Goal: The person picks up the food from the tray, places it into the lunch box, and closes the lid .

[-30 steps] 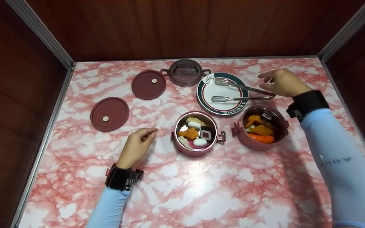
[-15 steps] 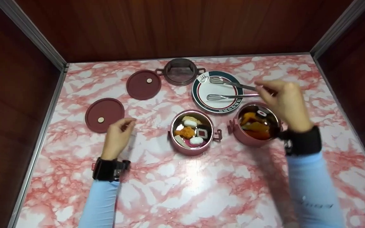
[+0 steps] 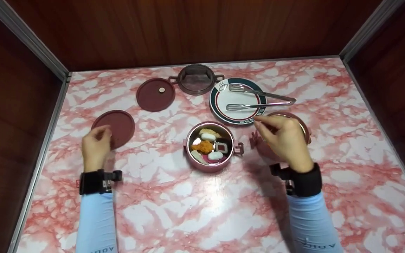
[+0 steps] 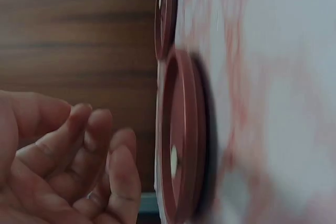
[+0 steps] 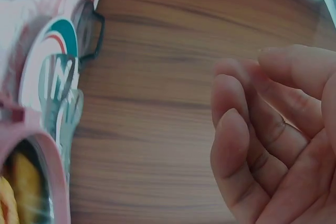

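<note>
My left hand hovers over the front edge of a dark-red round lid, fingers loosely bent and holding nothing. The left wrist view shows the lid's pale knob, with the fingertips beside the lid and apart from it. My right hand is over the right pink pot and hides much of it from the head camera. Its fingers are softly curled around nothing, as the right wrist view confirms. Food pieces, one of them yellow, lie in that pot.
Another pink pot with assorted food pieces stands mid-table. Behind it, metal tongs lie across a green-rimmed plate. A second red lid and a dark see-through dish with two handles are near the back wooden wall.
My right hand has come from beside the tongs' joined end toward me and left, over the right pot. My left hand has moved left to the nearer lid. The tongs stay on the plate.
</note>
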Action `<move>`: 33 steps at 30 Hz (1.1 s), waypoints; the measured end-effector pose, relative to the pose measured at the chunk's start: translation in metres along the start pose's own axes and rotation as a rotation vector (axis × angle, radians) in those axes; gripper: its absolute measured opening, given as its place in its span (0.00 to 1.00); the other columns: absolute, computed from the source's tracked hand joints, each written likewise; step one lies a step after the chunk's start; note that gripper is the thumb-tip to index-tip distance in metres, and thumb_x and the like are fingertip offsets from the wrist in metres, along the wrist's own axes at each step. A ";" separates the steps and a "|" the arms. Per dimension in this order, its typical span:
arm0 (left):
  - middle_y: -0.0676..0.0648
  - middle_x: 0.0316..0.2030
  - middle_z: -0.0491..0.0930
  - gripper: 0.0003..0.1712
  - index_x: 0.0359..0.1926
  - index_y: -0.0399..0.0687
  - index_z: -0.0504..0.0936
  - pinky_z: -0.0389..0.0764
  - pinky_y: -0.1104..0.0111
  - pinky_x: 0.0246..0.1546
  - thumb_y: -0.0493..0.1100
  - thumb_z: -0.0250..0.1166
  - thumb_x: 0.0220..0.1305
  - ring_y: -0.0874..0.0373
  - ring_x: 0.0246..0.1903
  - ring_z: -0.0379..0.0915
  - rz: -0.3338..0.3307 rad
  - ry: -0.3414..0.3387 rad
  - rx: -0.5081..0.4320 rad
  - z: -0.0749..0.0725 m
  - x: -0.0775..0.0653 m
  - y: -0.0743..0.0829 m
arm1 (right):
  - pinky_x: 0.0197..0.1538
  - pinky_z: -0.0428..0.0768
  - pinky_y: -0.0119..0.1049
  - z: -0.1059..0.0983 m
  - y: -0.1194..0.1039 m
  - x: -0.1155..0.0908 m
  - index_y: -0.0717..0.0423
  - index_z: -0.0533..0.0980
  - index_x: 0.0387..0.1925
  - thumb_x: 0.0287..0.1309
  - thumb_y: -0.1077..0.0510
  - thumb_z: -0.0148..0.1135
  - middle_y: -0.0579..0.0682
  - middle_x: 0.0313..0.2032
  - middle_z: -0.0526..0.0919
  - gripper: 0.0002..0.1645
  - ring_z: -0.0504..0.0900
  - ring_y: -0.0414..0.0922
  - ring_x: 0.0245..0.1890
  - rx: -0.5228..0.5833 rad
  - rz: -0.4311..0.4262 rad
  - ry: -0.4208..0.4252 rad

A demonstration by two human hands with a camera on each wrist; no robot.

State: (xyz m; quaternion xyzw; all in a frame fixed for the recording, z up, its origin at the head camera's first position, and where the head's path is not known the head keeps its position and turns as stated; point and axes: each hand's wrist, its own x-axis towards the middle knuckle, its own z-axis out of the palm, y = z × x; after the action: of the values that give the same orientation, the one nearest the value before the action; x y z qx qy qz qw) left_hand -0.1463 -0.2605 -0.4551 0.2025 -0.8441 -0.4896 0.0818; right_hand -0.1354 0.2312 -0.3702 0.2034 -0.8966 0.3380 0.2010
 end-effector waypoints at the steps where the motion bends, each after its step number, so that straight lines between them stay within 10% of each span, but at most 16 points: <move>1: 0.42 0.50 0.81 0.19 0.59 0.43 0.81 0.73 0.72 0.47 0.45 0.56 0.74 0.56 0.46 0.74 -0.012 0.025 0.022 -0.003 0.004 -0.002 | 0.33 0.75 0.28 0.003 0.000 -0.001 0.56 0.87 0.44 0.61 0.60 0.69 0.50 0.33 0.87 0.10 0.78 0.38 0.26 0.004 -0.004 0.003; 6: 0.36 0.49 0.78 0.24 0.63 0.39 0.77 0.70 0.63 0.49 0.46 0.55 0.72 0.48 0.49 0.72 -0.064 0.068 0.164 -0.016 0.021 -0.015 | 0.38 0.80 0.36 0.020 0.003 -0.005 0.58 0.86 0.44 0.61 0.60 0.68 0.51 0.37 0.88 0.10 0.84 0.41 0.31 0.050 0.022 -0.014; 12: 0.25 0.63 0.63 0.37 0.72 0.34 0.61 0.59 0.46 0.64 0.54 0.51 0.73 0.30 0.62 0.59 -0.174 -0.071 0.352 -0.026 0.041 -0.026 | 0.40 0.80 0.39 0.041 0.008 -0.010 0.58 0.87 0.44 0.60 0.61 0.69 0.51 0.39 0.88 0.10 0.85 0.43 0.34 0.077 0.073 -0.047; 17: 0.29 0.59 0.72 0.29 0.66 0.32 0.71 0.63 0.48 0.62 0.49 0.53 0.73 0.33 0.59 0.66 -0.166 -0.072 0.399 -0.027 0.050 -0.030 | 0.46 0.81 0.46 0.054 0.009 -0.008 0.62 0.86 0.45 0.60 0.62 0.68 0.57 0.41 0.87 0.11 0.85 0.52 0.40 0.059 0.095 -0.089; 22: 0.32 0.51 0.79 0.23 0.59 0.35 0.79 0.72 0.55 0.56 0.45 0.57 0.70 0.40 0.50 0.75 -0.168 -0.033 0.326 -0.027 0.050 -0.033 | 0.47 0.80 0.48 0.059 0.009 -0.008 0.62 0.85 0.45 0.61 0.62 0.68 0.59 0.42 0.87 0.12 0.85 0.55 0.42 0.015 0.098 -0.108; 28: 0.49 0.25 0.83 0.23 0.62 0.32 0.75 0.83 0.71 0.25 0.41 0.58 0.70 0.61 0.18 0.81 -0.257 -0.077 0.003 -0.027 0.049 -0.038 | 0.47 0.80 0.49 0.061 0.010 -0.008 0.62 0.86 0.44 0.60 0.63 0.68 0.58 0.41 0.87 0.12 0.85 0.55 0.43 0.018 0.079 -0.093; 33: 0.54 0.22 0.80 0.24 0.62 0.30 0.74 0.83 0.72 0.23 0.38 0.59 0.69 0.63 0.17 0.79 -0.311 -0.063 -0.152 -0.027 0.041 -0.037 | 0.48 0.80 0.49 0.062 0.009 -0.008 0.61 0.86 0.45 0.60 0.62 0.67 0.57 0.41 0.87 0.12 0.85 0.55 0.44 0.025 0.075 -0.093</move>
State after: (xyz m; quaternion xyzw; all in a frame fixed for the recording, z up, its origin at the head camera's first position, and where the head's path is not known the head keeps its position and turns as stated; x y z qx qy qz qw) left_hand -0.1649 -0.3152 -0.4758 0.3083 -0.7654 -0.5648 -0.0064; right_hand -0.1469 0.1968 -0.4219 0.1877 -0.9078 0.3465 0.1436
